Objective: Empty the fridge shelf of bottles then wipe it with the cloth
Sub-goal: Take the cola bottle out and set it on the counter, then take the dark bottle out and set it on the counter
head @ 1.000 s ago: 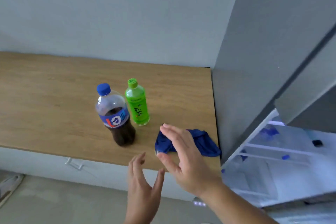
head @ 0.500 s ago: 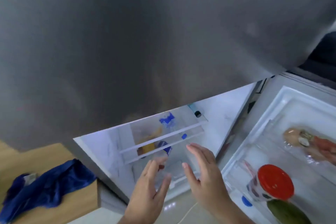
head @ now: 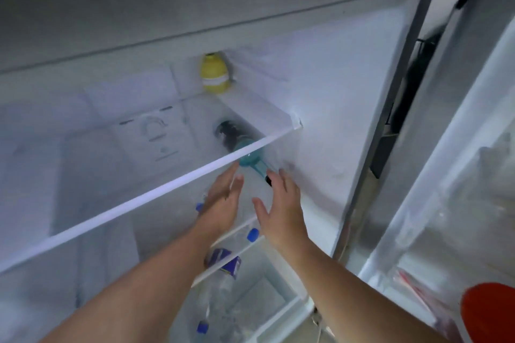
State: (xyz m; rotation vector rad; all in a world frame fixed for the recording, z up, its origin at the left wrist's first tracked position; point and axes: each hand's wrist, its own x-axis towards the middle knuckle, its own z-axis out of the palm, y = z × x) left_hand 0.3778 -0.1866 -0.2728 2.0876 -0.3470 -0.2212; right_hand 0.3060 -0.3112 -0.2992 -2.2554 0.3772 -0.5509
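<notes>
Hands reach together into the open fridge, toward a bottle lying on its side near the centre of the frame. The left hand (head: 223, 200) and the right hand (head: 281, 203) both have their fingers spread wide, palms turned toward each other, holding nothing. Between and just above them lies the teal bottle (head: 252, 160), its dark cap (head: 268, 180) pointing at the camera and its body running back under the front edge of the glass shelf (head: 139, 199) that crosses the frame diagonally. Whether either hand touches it yet cannot be told through the blur.

To do this step well, it seems best to close both palms on the bottle's body rather than its neck, then draw it straight out along its length so that it clears the shelf edge above without knocking it. A lying bottle is apt to roll, so one hand should probably steady it while the other takes the weight.

More remains: a yellow bottle (head: 214, 72) stands at the back on the upper level, and several clear bottles with blue caps (head: 253, 234) lie lower down. The cloth is not in view, and wiping looks some way off.
</notes>
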